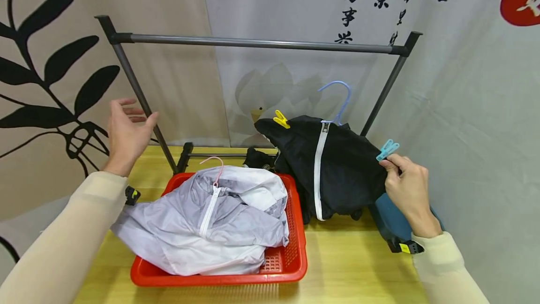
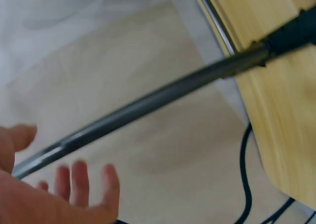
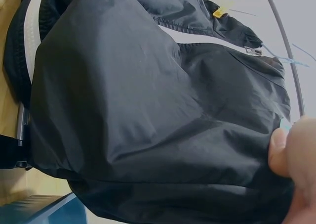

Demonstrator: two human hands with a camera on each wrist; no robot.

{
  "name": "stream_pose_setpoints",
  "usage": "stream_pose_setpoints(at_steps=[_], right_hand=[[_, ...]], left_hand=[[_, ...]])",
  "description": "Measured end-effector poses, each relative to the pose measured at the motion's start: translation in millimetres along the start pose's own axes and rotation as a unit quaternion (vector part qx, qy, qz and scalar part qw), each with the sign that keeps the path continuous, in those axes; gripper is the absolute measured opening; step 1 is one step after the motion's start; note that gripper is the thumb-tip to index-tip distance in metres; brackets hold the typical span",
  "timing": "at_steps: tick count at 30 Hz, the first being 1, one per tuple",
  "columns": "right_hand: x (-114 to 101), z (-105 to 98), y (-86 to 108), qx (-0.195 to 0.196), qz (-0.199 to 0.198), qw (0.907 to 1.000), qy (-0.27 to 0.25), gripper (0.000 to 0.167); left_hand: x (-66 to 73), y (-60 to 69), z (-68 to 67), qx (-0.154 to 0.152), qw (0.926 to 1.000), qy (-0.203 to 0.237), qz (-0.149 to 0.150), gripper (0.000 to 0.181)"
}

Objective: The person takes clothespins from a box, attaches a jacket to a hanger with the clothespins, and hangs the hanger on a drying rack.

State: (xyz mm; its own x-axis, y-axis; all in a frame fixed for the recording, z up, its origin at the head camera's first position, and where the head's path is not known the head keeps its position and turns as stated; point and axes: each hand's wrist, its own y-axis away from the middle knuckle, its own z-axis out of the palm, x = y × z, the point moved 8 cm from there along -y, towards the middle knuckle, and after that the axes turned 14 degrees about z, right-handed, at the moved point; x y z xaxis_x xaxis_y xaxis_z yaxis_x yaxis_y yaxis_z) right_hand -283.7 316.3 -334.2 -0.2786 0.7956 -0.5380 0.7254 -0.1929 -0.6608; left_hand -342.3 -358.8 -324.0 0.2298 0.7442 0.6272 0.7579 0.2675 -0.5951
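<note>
A black jacket (image 1: pixel 346 168) with a white zipper is spread upright at the right, on a blue hanger (image 1: pixel 347 102) whose hook is clear of the top rail. A yellow clothespin (image 1: pixel 281 119) sits on its left shoulder, a light-blue clothespin (image 1: pixel 387 149) at its right edge. My right hand (image 1: pixel 407 186) pinches the jacket's fabric just beside that light-blue clothespin; in the right wrist view the thumb (image 3: pixel 279 152) lies on the cloth. My left hand (image 1: pixel 128 133), fingers apart, is raised beside the left post (image 2: pixel 148 103) of the rack, holding nothing.
The metal clothes rack's top rail (image 1: pixel 261 42) spans the back. A red basket (image 1: pixel 219 281) holds a grey-white jacket (image 1: pixel 177 233) on a pink hanger (image 1: pixel 217 170). A blue bin (image 1: pixel 386 219) stands at the right of the wooden table (image 1: pixel 350 266). A printed curtain hangs behind.
</note>
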Motion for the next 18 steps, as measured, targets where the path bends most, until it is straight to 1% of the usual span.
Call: stream_pose_setpoints(at_steps=[3, 5, 7, 10, 14, 18], right_hand=[[0.9, 0.4, 0.9, -0.002, 0.003, 1.0000, -0.003, 0.014], [1.2, 1.0, 0.4, -0.005, 0.003, 1.0000, -0.003, 0.013], [2.3, 1.2, 0.2, -0.007, 0.004, 1.0000, -0.004, 0.013], [3.9, 0.2, 0.0, -0.005, 0.004, 1.0000, -0.003, 0.013], [3.0, -0.7, -1.3, -0.004, 0.000, 1.0000, 0.001, 0.014], [1.6, 0.5, -4.6, -0.010, -0.003, 1.0000, 0.001, 0.014]], left_hand=[[-1.7, -4.1, 7.2, -0.042, 0.9988, -0.005, 0.025, 0.067], [-3.1, -5.2, 8.7, -0.049, 0.9979, -0.010, 0.042, 0.056], [-3.1, -5.9, 9.8, -0.054, 0.9972, -0.014, 0.051, 0.044], [-3.0, -6.6, 13.4, -0.064, 0.9968, -0.012, 0.045, 0.039], [-3.1, -6.5, 16.7, -0.079, 0.9965, -0.009, 0.026, 0.040], [-5.2, -5.7, 16.8, -0.084, 0.9963, -0.011, 0.013, 0.041]])
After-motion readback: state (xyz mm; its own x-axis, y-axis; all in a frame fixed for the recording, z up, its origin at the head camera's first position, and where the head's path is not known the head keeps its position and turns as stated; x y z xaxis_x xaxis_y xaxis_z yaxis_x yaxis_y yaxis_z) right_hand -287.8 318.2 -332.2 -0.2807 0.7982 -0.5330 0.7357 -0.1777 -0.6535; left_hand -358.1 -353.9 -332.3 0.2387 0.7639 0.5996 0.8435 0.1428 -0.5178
